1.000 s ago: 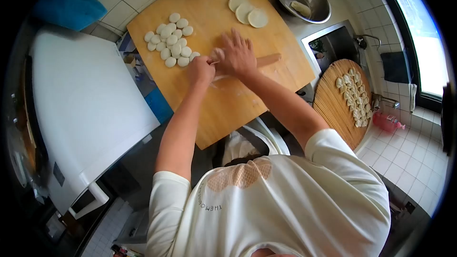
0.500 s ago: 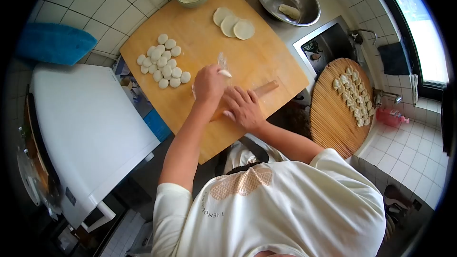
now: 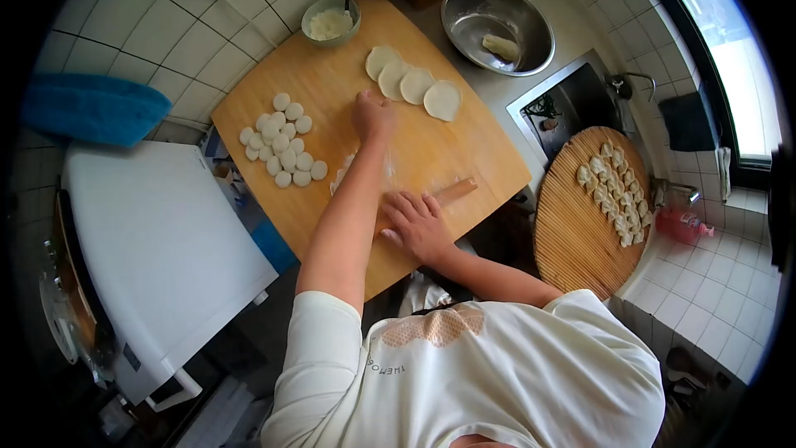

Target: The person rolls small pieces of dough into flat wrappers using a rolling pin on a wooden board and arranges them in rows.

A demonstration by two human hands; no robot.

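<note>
My left hand (image 3: 375, 118) is over the upper middle of the wooden board, its fingers curled in and no dough visible in them. Just beyond it, several flat round dough wrappers (image 3: 417, 85) lie in an overlapping row. My right hand (image 3: 417, 226) is on the rolling pin (image 3: 454, 192), which lies slantwise near the board's front edge; the hand covers its middle. Small flattened dough pieces (image 3: 282, 143) form a cluster on the left of the board. White flour (image 3: 340, 174) is smeared beside my left forearm.
The wooden board (image 3: 489, 145) spans the counter. A bowl of flour (image 3: 330, 25) with an upright utensil stands at its far edge. A steel basin (image 3: 464, 12) holds a dough lump. Near the sink (image 3: 580, 99), a round slatted tray (image 3: 564, 241) carries rows of dumplings. A white appliance (image 3: 157, 224) stands left.
My left hand has left the rolling pin area and moved away from me, now without the dough it held. One more wrapper lies at the right of the row. The right hand stays on the pin.
</note>
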